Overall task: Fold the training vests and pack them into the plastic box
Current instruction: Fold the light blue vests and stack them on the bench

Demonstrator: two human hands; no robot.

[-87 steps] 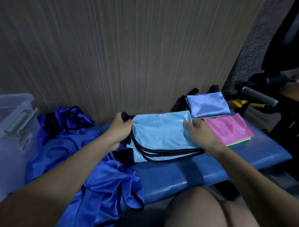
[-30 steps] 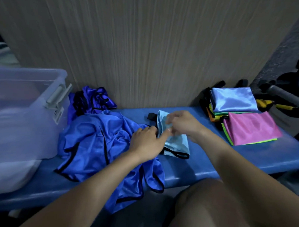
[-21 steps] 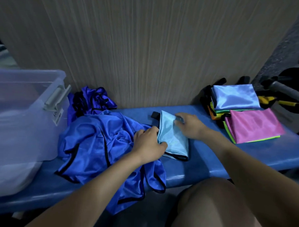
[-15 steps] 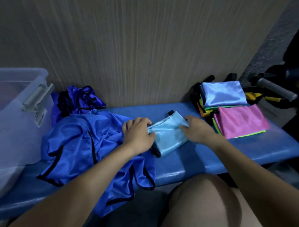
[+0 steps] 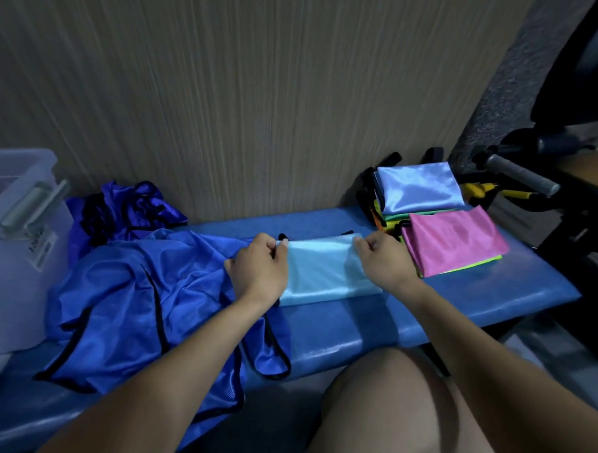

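Turned since a moment ago, the folded light-blue vest now lies crosswise on the blue bench, long edges running between the two hands. Her left hand pinches the left end with curled fingers, and the right hand pinches the right end the same way. It looks thin, light and slick, so I'd guess the layers slide apart easily; holding both short ends, through every layer, seems wisest. Left of that grip sprawls the unfolded royal-blue vest, beyond it the plastic box; right of it sit the folded pink vest and its stack.
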